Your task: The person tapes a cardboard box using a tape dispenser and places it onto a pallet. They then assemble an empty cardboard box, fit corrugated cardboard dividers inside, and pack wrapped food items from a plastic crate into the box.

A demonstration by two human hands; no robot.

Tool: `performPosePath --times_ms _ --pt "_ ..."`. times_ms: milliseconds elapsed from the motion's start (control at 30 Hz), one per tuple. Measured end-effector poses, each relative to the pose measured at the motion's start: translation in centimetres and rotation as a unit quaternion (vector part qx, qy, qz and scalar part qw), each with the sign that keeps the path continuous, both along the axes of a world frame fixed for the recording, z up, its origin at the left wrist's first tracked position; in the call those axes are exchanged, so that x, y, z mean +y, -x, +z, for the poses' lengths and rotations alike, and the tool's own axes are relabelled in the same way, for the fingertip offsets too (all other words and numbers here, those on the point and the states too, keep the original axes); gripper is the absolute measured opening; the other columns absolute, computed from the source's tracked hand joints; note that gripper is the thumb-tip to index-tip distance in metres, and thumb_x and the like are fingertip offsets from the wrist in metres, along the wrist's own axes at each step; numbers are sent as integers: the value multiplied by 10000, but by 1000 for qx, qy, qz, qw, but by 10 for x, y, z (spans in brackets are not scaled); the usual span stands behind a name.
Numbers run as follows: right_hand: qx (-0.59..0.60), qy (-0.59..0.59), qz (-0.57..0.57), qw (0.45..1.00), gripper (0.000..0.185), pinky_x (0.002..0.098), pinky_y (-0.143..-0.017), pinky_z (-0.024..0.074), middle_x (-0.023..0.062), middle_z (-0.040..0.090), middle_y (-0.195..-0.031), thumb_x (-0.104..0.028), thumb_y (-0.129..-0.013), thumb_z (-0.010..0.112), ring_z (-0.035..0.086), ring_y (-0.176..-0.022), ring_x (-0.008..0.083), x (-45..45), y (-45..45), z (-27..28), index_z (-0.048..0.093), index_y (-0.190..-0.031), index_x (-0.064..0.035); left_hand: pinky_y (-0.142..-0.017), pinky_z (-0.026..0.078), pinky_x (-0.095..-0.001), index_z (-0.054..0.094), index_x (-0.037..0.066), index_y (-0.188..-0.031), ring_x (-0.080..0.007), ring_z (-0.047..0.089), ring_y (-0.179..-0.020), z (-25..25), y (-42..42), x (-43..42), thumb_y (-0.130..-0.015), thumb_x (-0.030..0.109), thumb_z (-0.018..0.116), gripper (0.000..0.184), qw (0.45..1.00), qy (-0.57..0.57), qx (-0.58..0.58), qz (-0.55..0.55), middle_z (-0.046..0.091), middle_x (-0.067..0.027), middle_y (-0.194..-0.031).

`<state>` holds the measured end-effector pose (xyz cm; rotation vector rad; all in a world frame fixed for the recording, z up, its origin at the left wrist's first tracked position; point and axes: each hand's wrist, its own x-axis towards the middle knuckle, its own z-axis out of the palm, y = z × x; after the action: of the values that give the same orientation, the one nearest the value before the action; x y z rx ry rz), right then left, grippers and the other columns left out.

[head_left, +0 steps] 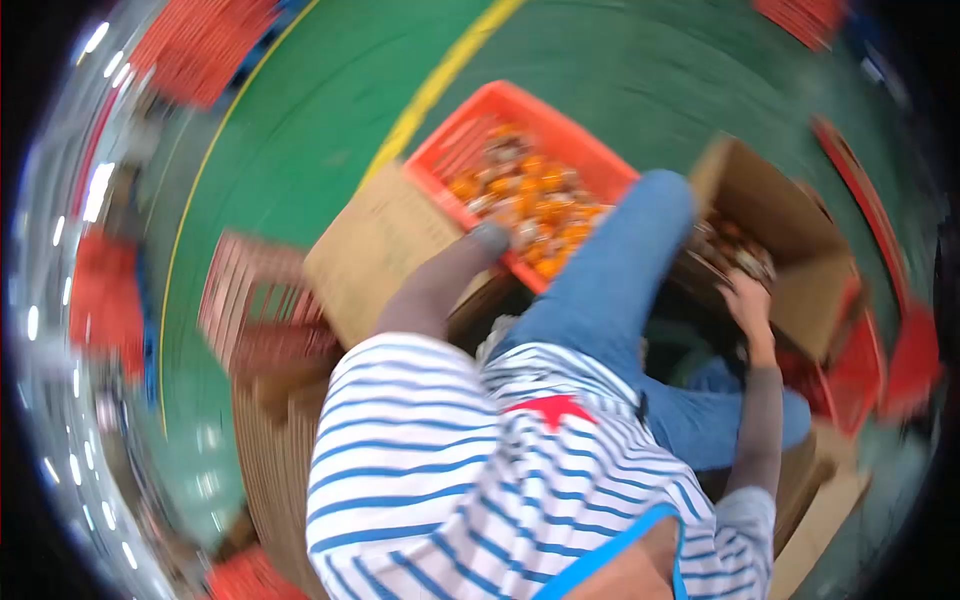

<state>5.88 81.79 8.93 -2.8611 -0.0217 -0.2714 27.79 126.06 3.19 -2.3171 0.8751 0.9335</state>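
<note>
My left hand reaches over the near side of a red plastic crate. Grey material covers part of it, and its fingers are smeared by motion among small orange and clear wrapped packets. On the right, my right hand is bare, inside an open cardboard box. Its fingers curl against dark brown, shiny packets; whatever they grip is too small and blurred to name.
A closed cardboard box stands left of the crate, beside an empty-looking red basket. My jeans-clad legs lie between crate and open box. Red crates are stacked far left; red plastic pieces are at right.
</note>
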Motion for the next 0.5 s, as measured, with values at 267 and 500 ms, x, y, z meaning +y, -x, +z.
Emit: performPosePath --times_ms 267,500 --pt "25 23 66 997 178 420 -605 430 195 579 -762 -192 -792 593 547 -712 380 -9 3 -3 569 -855 -27 -627 496 -412 670 165 -805 -280 627 -748 6 38 0 -574 144 692 233 979 161 -100 79 644 -70 -784" --pt "52 6 69 996 201 396 -634 443 198 593 -810 -175 -816 572 562 -737 371 -23 -12 -16 579 -932 -11 -600 418 -338 609 158 -766 -191 564 -786 -13 63 134 -754 114 496 122 721 115 -537 423 575 -65 -838"
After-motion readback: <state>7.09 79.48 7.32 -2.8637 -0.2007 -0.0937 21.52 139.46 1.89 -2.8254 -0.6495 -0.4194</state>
